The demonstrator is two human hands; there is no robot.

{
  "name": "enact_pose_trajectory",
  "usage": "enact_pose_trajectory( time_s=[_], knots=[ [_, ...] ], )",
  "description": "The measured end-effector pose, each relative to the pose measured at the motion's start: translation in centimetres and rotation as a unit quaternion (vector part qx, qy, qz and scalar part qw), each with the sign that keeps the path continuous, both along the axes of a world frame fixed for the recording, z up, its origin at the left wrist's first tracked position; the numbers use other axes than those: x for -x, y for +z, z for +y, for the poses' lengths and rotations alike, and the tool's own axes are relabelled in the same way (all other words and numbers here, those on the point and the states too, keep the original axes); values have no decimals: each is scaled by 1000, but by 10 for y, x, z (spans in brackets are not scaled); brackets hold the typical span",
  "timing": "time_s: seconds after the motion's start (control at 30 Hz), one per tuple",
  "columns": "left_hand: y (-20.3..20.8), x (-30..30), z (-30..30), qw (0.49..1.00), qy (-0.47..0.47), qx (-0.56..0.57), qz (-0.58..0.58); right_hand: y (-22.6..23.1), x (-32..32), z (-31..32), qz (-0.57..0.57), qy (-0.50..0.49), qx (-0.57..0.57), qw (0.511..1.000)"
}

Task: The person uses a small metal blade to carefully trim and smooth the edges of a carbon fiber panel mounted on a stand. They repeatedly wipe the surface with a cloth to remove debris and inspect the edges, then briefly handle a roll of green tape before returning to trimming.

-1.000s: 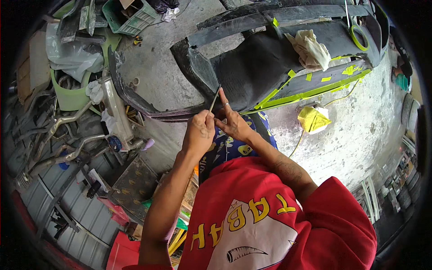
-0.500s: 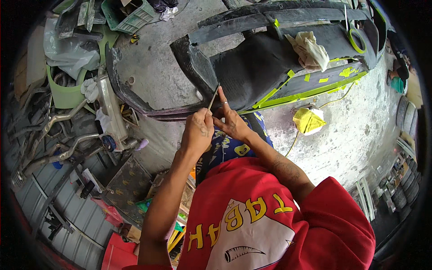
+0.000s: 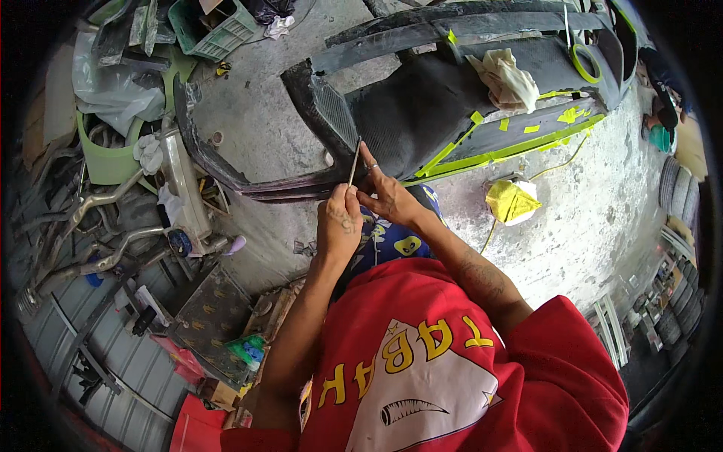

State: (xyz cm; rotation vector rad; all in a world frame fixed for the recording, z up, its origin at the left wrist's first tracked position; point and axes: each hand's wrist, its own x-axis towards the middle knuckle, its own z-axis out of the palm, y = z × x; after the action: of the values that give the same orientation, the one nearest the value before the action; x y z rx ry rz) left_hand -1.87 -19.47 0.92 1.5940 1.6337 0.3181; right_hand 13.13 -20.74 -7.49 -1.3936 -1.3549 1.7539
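My left hand (image 3: 340, 226) is closed around the lower end of a thin, pale stick (image 3: 352, 167). The stick's upper end rests against the black car bumper (image 3: 388, 120), by the textured mesh panel near its left end. My right hand (image 3: 392, 197), wearing a ring, has its index finger stretched along the stick to press near the tip. Its other fingers are curled in beside my left hand. Bright yellow-green tape runs along the bumper's near edge. A crumpled beige cloth (image 3: 506, 81) and a yellow-green tape roll (image 3: 585, 64) lie on the bumper.
A yellow and white bundle (image 3: 514, 200) with a cord lies on the concrete floor. Metal exhaust pipes (image 3: 113, 260), a green crate (image 3: 215, 29) and plastic sheeting (image 3: 117, 83) crowd the left. Another person (image 3: 666, 94) is at the far right, near tires (image 3: 672, 188).
The view has shifted slightly, so the bumper sits a little further left. Both hands stay at the same spot on the bumper, with the stick tilted more upright.
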Motion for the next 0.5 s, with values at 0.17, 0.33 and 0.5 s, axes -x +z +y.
enact_pose_trajectory(
  time_s=[0.17, 0.33, 0.5],
  knots=[
    [-25, 3, -13, 992, -10, -118, -48, 7, -2, 3, 19, -9, -26, 999],
    [-6, 1, -11, 984, 96, 104, -106, 4, -8, 0, 44, -14, -6, 999],
    [-2, 13, -3, 974, 105, 156, -123, 6, -3, 0, 42, -13, -19, 999]
  ],
)
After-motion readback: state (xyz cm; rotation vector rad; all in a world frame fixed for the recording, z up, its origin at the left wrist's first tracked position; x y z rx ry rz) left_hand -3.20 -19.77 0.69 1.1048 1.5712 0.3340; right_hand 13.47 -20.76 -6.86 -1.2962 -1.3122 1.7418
